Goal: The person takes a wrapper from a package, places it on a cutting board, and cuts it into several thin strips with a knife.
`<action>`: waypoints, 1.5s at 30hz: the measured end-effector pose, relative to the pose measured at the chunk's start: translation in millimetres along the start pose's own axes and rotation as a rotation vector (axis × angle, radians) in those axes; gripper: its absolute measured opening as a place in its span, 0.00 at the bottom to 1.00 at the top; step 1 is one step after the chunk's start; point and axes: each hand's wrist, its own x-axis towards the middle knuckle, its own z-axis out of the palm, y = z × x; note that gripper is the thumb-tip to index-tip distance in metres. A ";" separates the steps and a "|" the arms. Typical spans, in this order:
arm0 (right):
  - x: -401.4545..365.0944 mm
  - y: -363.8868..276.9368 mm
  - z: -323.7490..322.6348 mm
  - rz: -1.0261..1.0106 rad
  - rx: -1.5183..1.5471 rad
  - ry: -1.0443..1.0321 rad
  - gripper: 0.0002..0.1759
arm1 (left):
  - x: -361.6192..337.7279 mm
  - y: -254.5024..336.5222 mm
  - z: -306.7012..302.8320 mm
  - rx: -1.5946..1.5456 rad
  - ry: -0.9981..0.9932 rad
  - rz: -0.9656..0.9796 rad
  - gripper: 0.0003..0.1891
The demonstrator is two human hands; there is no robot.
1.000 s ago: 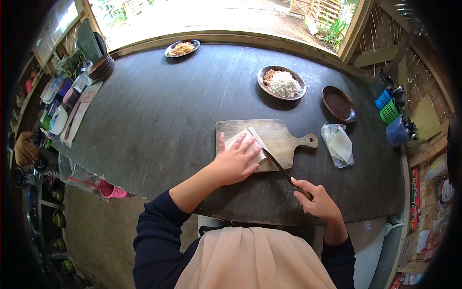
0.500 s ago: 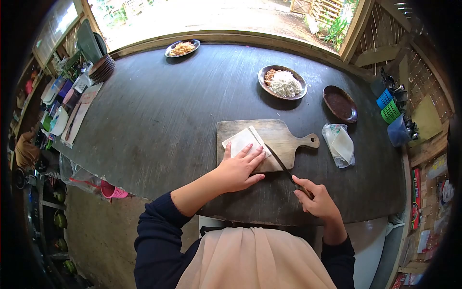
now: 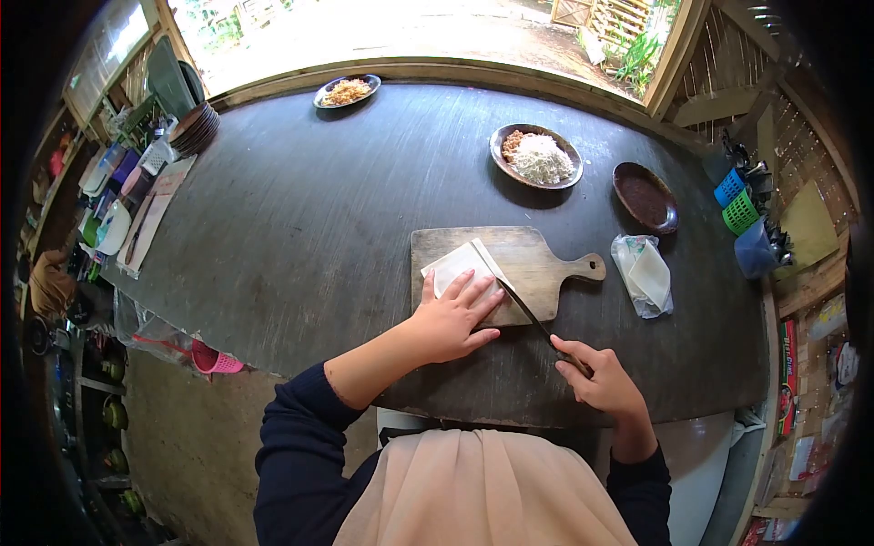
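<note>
A stack of square white pastry sheets (image 3: 448, 270) lies on the wooden cutting board (image 3: 535, 246), turned at an angle. My left hand (image 3: 452, 317) rests flat on the stack with its fingers spread and pressing down. In my right hand (image 3: 598, 375) is the handle of a knife (image 3: 526, 308), fingers wrapped round it. The dark blade slants across the board, its tip end at the right edge of the sheets, close by my left fingertips. A narrow strip shows along the stack's upper right side.
Right of the board lies a plastic packet of white sheets (image 3: 645, 273), below an oval brown plate (image 3: 645, 197). Farther back stand a plate of white shreds (image 3: 537, 164) and a plate of orange-brown food (image 3: 346, 92). Stacked brown plates (image 3: 195, 130) and utensil baskets (image 3: 739, 211) line the sides.
The knife has shifted slightly back toward me along the edge of the sheets. My left hand stays in place on the stack.
</note>
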 end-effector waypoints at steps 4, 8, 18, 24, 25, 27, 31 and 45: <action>0.1 -7.4 -2.6 0.022 -0.019 -0.022 0.21 | 0.2 0.8 -0.6 -0.001 -0.003 -0.008 0.36; -2.3 -15.8 -5.8 -0.028 -0.091 -0.028 0.21 | 0.2 1.9 1.6 0.022 0.005 -0.018 0.35; -26.1 -8.8 0.5 -0.066 -0.060 0.027 0.21 | -1.0 5.3 5.2 0.044 0.034 -0.039 0.35; -34.3 -6.5 -2.9 0.031 -0.052 -0.005 0.21 | -0.5 2.3 3.9 0.040 0.058 -0.018 0.33; -31.3 0.1 -0.8 0.002 -0.036 0.009 0.21 | 0.5 0.7 1.1 0.042 0.060 -0.017 0.33; -27.0 2.0 0.5 -0.033 -0.019 0.021 0.20 | 3.7 -4.5 -7.3 -0.035 0.041 0.001 0.28; -11.2 -0.9 2.9 0.038 0.023 0.003 0.21 | 8.3 -19.1 -10.5 -0.087 0.108 -0.007 0.23; 36.3 -25.9 10.5 -0.089 -0.024 0.000 0.23 | 5.8 -26.2 -17.5 -0.066 0.237 -0.118 0.25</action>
